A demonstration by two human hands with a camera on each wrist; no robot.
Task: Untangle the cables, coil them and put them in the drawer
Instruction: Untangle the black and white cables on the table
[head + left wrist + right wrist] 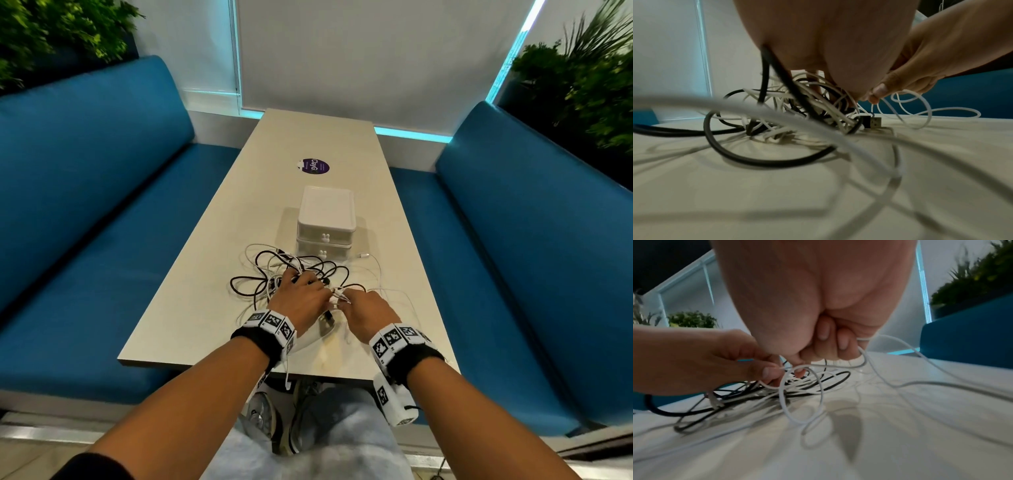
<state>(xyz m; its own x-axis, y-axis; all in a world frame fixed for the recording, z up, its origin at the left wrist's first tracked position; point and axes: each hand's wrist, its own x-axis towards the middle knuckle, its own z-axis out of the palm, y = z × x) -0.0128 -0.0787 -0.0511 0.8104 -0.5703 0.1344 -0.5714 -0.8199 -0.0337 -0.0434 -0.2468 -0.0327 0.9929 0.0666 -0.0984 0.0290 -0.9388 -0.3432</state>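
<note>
A tangle of black and white cables [291,270] lies on the table in front of a small white two-drawer unit [325,222], whose drawers are both closed. My left hand [318,287] is over the middle of the tangle and pinches a thin white cable [786,382] between thumb and fingertip. My right hand [342,299] is just to its right, with fingers [842,341] curled round a white cable [865,360]. The two hands [777,372] nearly touch. A black USB plug [873,122] lies beside the knot [807,112].
The long beige table [318,137] carries a round purple sticker [315,167] behind the drawer unit. Blue benches [85,188] run along both sides, with plants behind them. One white cable end [287,380] hangs over the near table edge.
</note>
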